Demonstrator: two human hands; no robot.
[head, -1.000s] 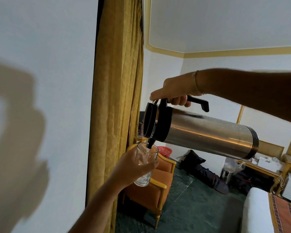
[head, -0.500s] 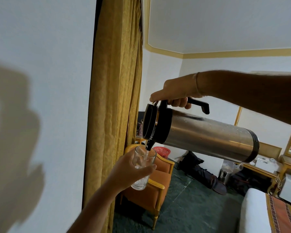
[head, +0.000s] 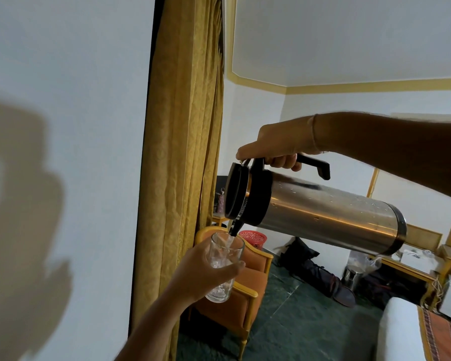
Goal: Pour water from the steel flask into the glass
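Note:
My right hand (head: pixel 276 144) grips the black handle of the steel flask (head: pixel 331 217), which lies tipped almost flat in the air, its black lid and spout pointing left and down. The spout hangs just over the rim of a clear glass (head: pixel 224 259). My left hand (head: pixel 201 274) is wrapped around the glass from the left, holding it slightly tilted. A thin stream of water runs from the spout into the glass, and a little water shows inside it. My fingers hide part of the glass wall.
A gold curtain (head: pixel 182 152) hangs just left of the hands beside a white wall. Below stands an orange armchair (head: pixel 245 290) on a dark green floor. A dark bag (head: pixel 313 267), a red basket (head: pixel 253 237) and a bed corner (head: pixel 401 332) lie to the right.
The glass has sunk slightly under the spout. Water now flows from the spout into it. The flask stays tipped at about the same angle.

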